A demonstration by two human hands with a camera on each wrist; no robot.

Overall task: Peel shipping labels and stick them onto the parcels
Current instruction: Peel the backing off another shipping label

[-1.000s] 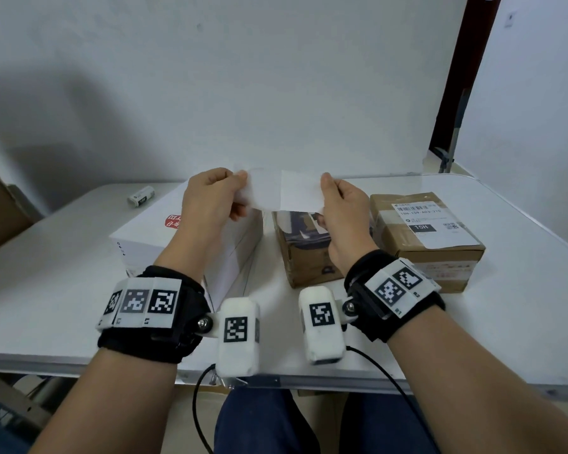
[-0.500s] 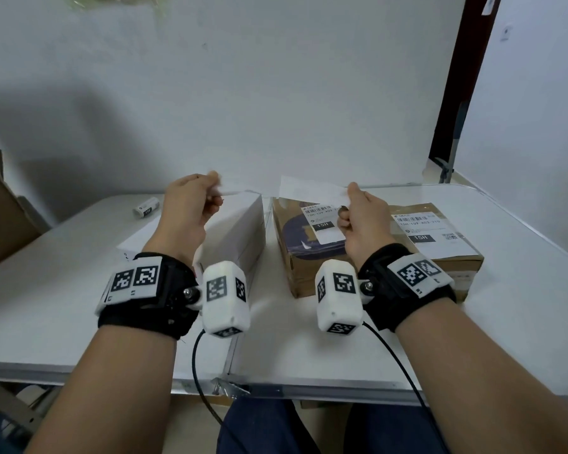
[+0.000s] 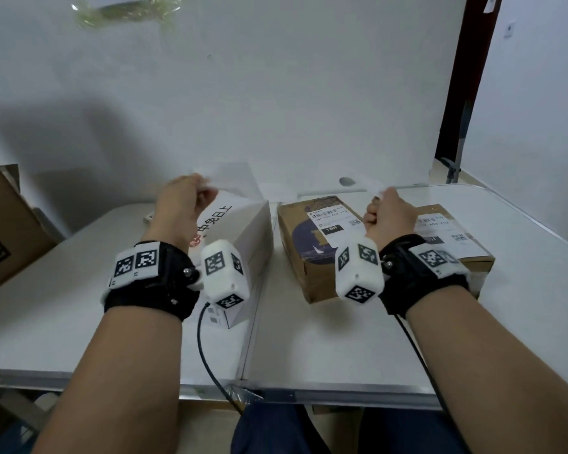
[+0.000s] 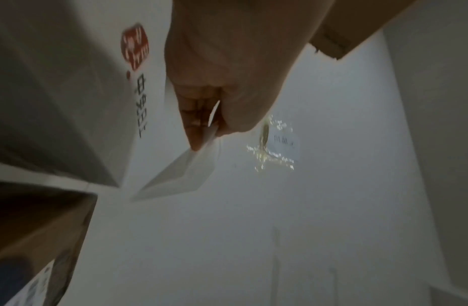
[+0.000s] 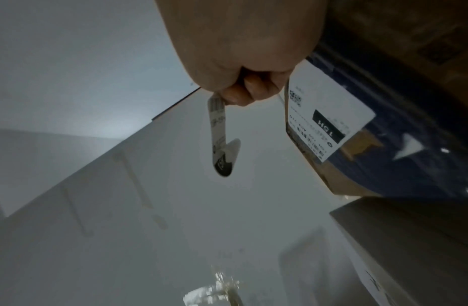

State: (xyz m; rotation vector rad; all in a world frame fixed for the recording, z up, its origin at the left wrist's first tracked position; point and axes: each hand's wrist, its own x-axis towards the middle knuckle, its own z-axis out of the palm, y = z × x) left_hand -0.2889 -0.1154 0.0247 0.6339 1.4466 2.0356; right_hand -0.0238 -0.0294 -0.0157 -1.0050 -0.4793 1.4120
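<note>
Left hand (image 3: 181,204): fingers (image 4: 198,124) pinch blank backing (image 4: 180,176), held clear above the white box (image 3: 246,231).
Right hand (image 3: 391,217): fingers (image 5: 243,91) pinch peeled label (image 5: 221,140), sticky side kept free, white box unlabelled beyond the left fingers.

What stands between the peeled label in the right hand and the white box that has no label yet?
Nothing visible on its bare top. The label hangs from the right hand; the white box lies left, beyond the middle brown parcel.

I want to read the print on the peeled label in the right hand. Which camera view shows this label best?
The right wrist view: the peeled label hangs curled from the right hand, its printed side visible though blurred. The head view shows only a pale strip, print hidden. The left wrist view misses it.
</note>
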